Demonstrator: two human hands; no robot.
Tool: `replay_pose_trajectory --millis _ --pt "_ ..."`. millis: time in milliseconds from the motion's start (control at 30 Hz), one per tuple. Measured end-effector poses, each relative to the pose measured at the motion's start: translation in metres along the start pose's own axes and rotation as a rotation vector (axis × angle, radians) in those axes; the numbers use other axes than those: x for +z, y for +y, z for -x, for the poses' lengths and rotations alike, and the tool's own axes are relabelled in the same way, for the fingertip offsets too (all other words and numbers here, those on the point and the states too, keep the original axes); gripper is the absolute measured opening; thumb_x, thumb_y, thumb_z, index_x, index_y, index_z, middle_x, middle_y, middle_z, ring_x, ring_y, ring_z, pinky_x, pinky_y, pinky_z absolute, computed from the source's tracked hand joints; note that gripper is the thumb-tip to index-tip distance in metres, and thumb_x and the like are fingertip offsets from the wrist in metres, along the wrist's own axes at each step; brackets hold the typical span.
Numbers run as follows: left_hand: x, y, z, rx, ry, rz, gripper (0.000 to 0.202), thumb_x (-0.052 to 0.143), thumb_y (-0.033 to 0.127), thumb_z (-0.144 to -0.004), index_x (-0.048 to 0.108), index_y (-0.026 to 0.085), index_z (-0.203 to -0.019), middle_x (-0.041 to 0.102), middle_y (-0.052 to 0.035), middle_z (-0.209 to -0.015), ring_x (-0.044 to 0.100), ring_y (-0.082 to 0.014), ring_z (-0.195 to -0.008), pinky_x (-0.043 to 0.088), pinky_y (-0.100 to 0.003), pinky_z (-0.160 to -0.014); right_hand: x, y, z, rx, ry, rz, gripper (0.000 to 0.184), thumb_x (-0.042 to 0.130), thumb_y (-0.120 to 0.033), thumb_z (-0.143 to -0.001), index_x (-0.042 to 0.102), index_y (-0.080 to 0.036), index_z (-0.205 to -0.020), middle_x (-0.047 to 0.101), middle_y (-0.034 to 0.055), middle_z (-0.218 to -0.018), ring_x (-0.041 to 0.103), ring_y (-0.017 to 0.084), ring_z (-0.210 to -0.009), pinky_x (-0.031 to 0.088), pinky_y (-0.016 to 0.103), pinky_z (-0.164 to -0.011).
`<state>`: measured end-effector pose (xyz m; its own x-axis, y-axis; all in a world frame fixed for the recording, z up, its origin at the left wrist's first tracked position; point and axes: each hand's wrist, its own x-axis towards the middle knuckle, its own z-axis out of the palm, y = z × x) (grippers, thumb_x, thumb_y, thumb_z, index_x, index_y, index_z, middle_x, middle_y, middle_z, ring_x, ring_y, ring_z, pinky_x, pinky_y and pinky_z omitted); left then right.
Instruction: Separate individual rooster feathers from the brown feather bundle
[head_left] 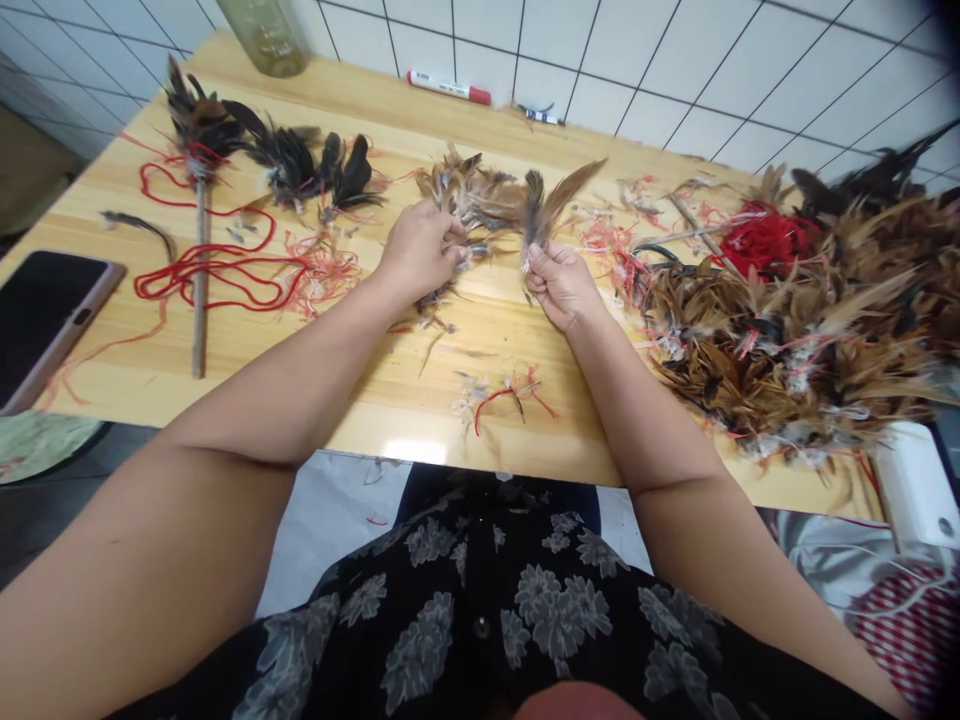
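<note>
My right hand (559,285) pinches a small bunch of feathers (547,215) by the quill ends, their brown and dark tips pointing up and away. To its left, my left hand (424,250) rests at a loose pile of brown and grey feathers (476,190), its fingers curled around some at the near side. The fingertips are partly hidden among them. A stick (199,270) lies further left, with dark feathers (199,120) bound to its far end and red cord (247,275) looped across it. Black feathers (300,170) lie between that stick and my left hand.
A large heap of brown feather bunches (810,340) covers the right side, with a red string bundle (769,240) on it. A phone (52,315) lies at the left edge. A red marker (450,87) and a bottle (262,35) are near the tiled wall (630,60).
</note>
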<state>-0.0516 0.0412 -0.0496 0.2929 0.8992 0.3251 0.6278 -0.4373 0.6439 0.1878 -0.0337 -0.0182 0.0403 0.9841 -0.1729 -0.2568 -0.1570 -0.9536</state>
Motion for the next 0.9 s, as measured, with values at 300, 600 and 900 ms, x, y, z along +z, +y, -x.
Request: replay_pose_trajectory --millis 300,600,900 --pt "0.011 -0.009 -0.003 0.094 -0.025 -0.046 0.006 0.081 0.032 -0.098 0.076 0.03 -0.095 0.076 -0.0107 -0.105 0.074 -0.041 -0.132 0.062 -0.057 -0.123 -0.003 0.009 -0.006 -0.058 0.012 0.036 0.062 0.109 -0.053 -0.091 0.054 -0.025 -0.083 0.047 -0.0105 -0.068 0.033 0.005 -0.058 0.026 0.022 -0.054" --pt "0.002 0.009 -0.002 -0.015 0.061 0.093 0.028 0.085 0.035 -0.105 0.061 0.027 -0.092 0.074 -0.0067 -0.101 0.073 -0.0306 -0.111 0.061 -0.05 -0.106 -0.002 0.016 -0.007 -0.11 0.054 0.07 0.069 0.109 -0.066 -0.086 0.053 -0.026 -0.079 0.043 -0.01 -0.064 0.031 0.009 -0.06 0.025 0.024 -0.056" --pt "0.006 0.067 0.016 -0.259 -0.079 0.814 0.054 0.097 0.046 -0.108 0.057 0.024 -0.081 0.06 0.0016 -0.07 0.058 -0.0135 -0.062 0.052 -0.028 -0.065 0.0 0.018 -0.008 -0.122 0.085 0.145 0.068 0.105 -0.066 -0.092 0.051 -0.027 -0.078 0.041 -0.0094 -0.065 0.036 0.01 -0.064 0.032 0.026 -0.063"
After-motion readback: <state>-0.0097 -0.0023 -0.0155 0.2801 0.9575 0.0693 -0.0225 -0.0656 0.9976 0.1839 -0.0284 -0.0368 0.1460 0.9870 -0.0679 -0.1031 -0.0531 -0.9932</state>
